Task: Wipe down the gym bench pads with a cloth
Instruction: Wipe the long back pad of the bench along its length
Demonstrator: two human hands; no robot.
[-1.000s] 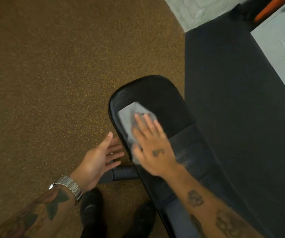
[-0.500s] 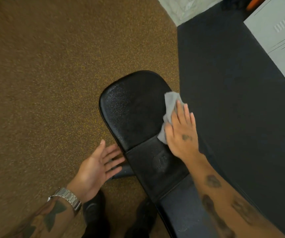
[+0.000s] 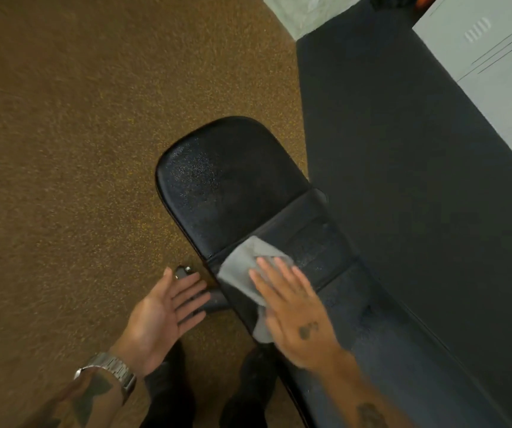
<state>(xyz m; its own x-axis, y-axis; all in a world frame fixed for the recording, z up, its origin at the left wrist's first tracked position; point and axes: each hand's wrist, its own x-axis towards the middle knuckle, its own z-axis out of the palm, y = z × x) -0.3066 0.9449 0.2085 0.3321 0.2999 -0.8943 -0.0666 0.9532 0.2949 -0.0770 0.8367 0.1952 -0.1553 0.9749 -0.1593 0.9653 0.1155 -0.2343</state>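
A black padded gym bench [image 3: 227,186] runs from the middle of the view toward the lower right, its rounded end pad glossy and speckled. A grey cloth [image 3: 242,273] lies on the pad's left edge just below the seam between two sections. My right hand [image 3: 298,316] presses flat on the cloth, fingers spread, covering its lower half. Left of the bench my left hand [image 3: 165,310] hovers palm up, fingers apart and holding nothing, over a dark bench leg [image 3: 214,301]. A metal watch sits on that wrist.
Brown speckled floor [image 3: 79,149] lies to the left, a dark rubber mat [image 3: 403,149] to the right. Grey metal lockers [image 3: 501,66] stand at the upper right. My two dark shoes [image 3: 248,390] are at the bottom, close to the bench.
My right hand has dragged the cloth from the right edge of the end pad back and left, onto the section nearer me. The left hand stayed open beside the bench.
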